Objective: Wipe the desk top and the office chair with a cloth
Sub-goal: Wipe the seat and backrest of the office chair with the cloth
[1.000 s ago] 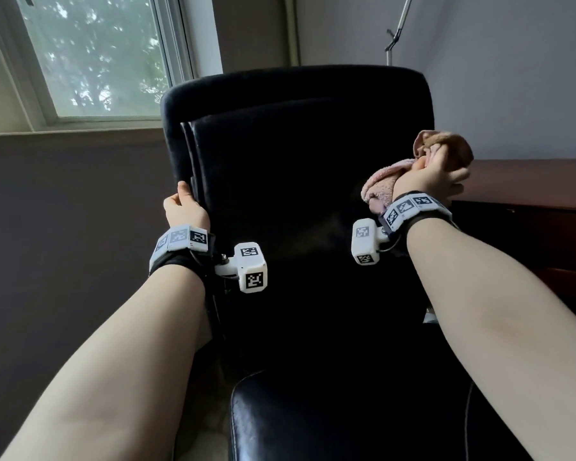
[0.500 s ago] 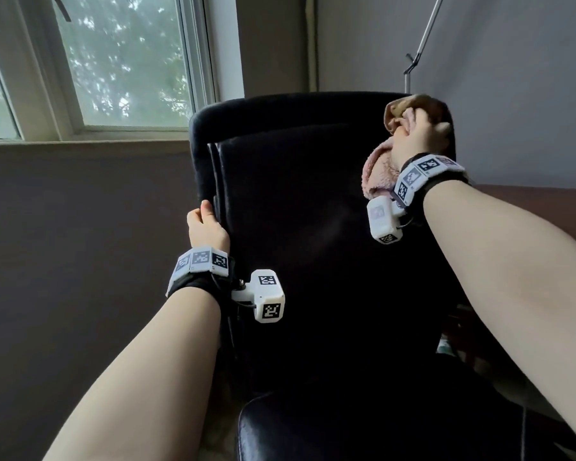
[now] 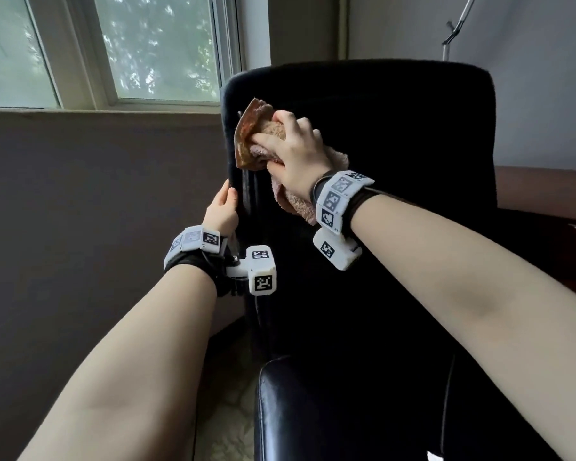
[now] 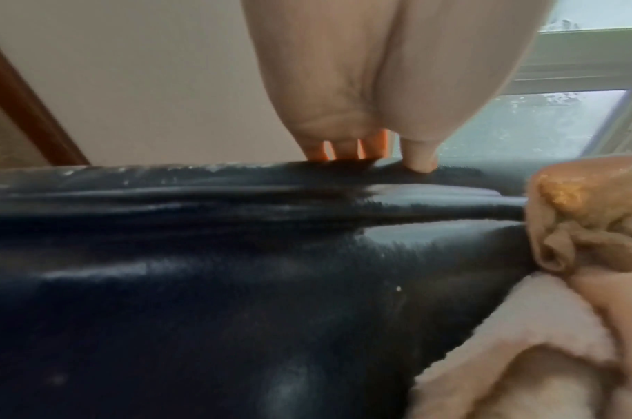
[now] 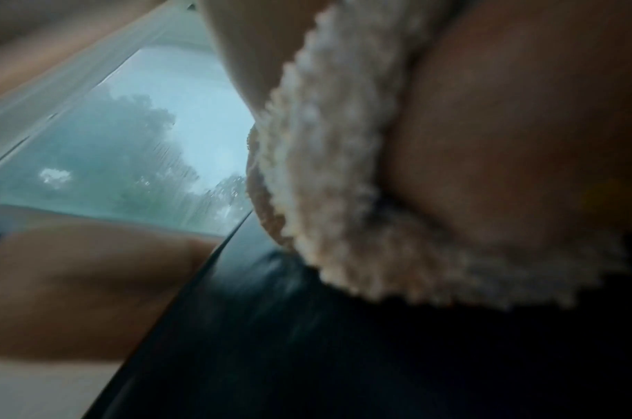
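A black leather office chair (image 3: pixel 396 168) fills the middle of the head view, its backrest upright and its seat (image 3: pixel 330 410) below. My right hand (image 3: pixel 290 144) grips a bunched pink and tan cloth (image 3: pixel 256 141) and presses it against the upper left of the backrest. The cloth (image 5: pixel 325 170) looks fluffy and blurred in the right wrist view. My left hand (image 3: pixel 223 207) grips the backrest's left edge, lower down. In the left wrist view its fingers (image 4: pixel 343 147) curl over the chair's edge (image 4: pixel 235 175), thumb on the front, with the cloth (image 4: pixel 576 241) at the right.
A window (image 3: pixel 140 51) with a white frame is at the upper left above a dark wall. A brown wooden desk (image 3: pixel 546 191) stands behind the chair on the right. A thin metal rod (image 3: pixel 459 21) hangs at the upper right.
My right hand has swept the cloth from the backrest's right side up and across to its upper left. The left hand has kept its hold on the left edge.
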Tool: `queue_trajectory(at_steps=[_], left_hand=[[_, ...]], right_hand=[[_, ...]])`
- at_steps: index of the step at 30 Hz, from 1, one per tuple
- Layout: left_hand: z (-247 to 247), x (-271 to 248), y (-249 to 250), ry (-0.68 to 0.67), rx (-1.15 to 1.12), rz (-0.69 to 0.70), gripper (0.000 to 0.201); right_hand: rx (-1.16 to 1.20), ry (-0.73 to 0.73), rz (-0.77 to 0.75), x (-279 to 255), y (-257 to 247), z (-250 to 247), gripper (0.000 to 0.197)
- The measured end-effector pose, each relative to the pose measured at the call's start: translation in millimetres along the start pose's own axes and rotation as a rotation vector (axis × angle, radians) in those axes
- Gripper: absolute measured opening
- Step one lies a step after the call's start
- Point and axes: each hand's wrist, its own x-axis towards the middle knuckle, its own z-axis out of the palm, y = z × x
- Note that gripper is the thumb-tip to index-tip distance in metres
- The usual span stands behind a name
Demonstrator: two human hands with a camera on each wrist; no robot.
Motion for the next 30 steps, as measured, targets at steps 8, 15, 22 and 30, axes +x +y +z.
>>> queue_trajectory(at_steps=[8,15,22,30], left_hand=[[-4,-21,3,-0.040,-0.388,-0.245,0.043],[4,-42,17,-0.083,-0.116,-0.100,0.103],[22,-32,7,0.058,0.105,-0.021,0.094],[28,-19,-7,0.092,-0.240,-0.059,0.105]], right_hand=[[0.019,-0.041,-0.342,-93,-29,45,0.038],[-0.040,-0.042,-0.718,-164,-20,65,0.027],[-0.284,-0.237,-0.900,-196,53,55,0.023],[-0.132,0.124,-0.198,-37,84,-17,0.038]])
